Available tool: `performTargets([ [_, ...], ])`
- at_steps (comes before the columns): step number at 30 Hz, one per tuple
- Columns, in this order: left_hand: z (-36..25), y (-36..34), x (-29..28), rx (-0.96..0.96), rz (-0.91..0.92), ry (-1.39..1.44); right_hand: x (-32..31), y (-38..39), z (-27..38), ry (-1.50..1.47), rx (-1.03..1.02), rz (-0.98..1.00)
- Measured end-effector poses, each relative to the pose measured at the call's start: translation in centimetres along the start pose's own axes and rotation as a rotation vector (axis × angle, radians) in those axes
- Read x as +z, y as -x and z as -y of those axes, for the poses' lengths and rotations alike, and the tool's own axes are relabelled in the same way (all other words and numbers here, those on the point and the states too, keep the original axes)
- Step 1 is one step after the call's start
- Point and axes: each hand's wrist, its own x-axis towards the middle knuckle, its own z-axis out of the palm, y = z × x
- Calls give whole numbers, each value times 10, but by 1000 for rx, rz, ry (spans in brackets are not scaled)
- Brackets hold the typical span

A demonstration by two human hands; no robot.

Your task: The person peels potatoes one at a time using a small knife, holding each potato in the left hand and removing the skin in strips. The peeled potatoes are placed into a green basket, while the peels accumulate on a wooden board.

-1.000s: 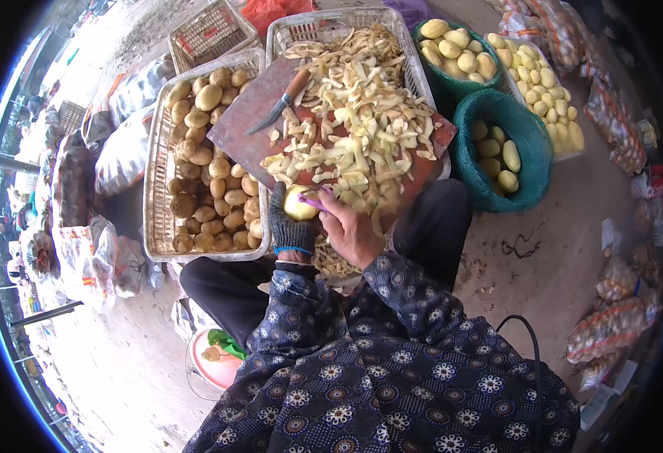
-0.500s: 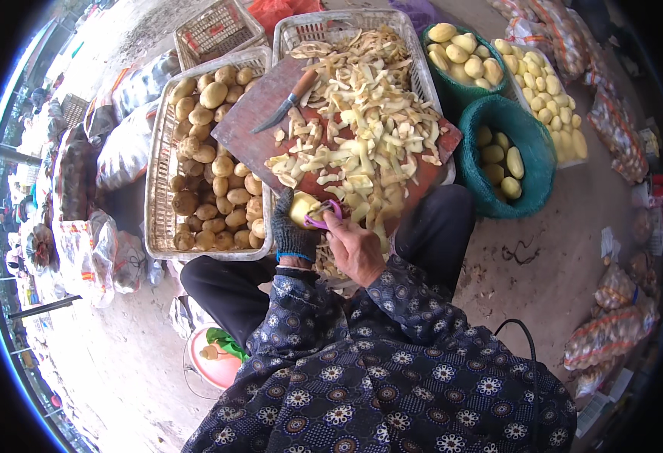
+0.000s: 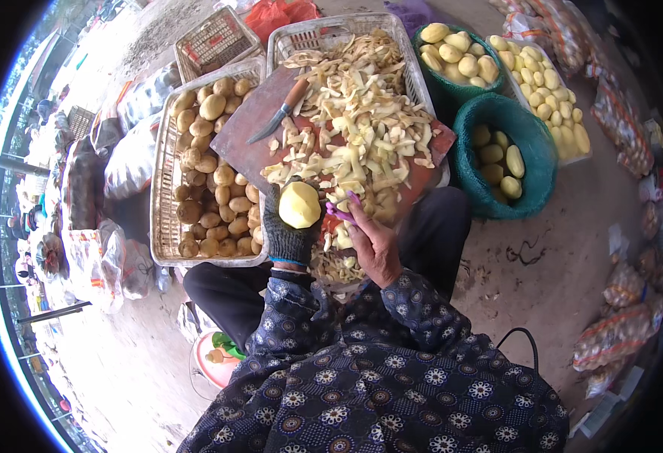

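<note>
My left hand (image 3: pixel 290 235), in a dark knitted glove, grips a pale, mostly peeled potato (image 3: pixel 299 204). Just to its right, my right hand (image 3: pixel 375 248) is bare and closed round a purple peeler (image 3: pixel 340 212), which is apart from the potato. Beyond both hands lies a reddish board (image 3: pixel 233 140) heaped with potato peelings (image 3: pixel 369 128). A knife (image 3: pixel 279 111) with a wooden handle rests on the board's left part. Left of the board, a white plastic crate (image 3: pixel 163 189) holds unpeeled potatoes (image 3: pixel 210 107).
Right of the board stand two green net-lined tubs (image 3: pixel 531 198) (image 3: pixel 428 79) with peeled potatoes. A tray of peeled potatoes (image 3: pixel 547 90) lies beyond them. Filled net sacks (image 3: pixel 618 332) line the right side; plastic bags (image 3: pixel 123 260) lie left. A pink round lid-like thing (image 3: pixel 216 368) is near my left knee.
The peeler has come off the potato and moved right with my right hand. My left hand now shows the potato's peeled face upward. The view has shifted slightly.
</note>
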Motion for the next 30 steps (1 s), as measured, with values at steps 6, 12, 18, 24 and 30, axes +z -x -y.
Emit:
performTargets([
  [6, 3, -4, 2, -608, -101, 1006, -3, -12, 25, 315, -180, 201],
  [12, 11, 16, 21, -651, -84, 919, -44, 0, 23, 449, -290, 293],
  [18, -23, -11, -9, -601, 53, 1266, -71, 20, 13, 444, -131, 352],
  [24, -34, -12, -1, 313, 63, -502, -37, -8, 21, -149, 80, 116],
  [30, -16, -6, 0, -361, 184, 722, -33, -9, 20, -280, 132, 98],
])
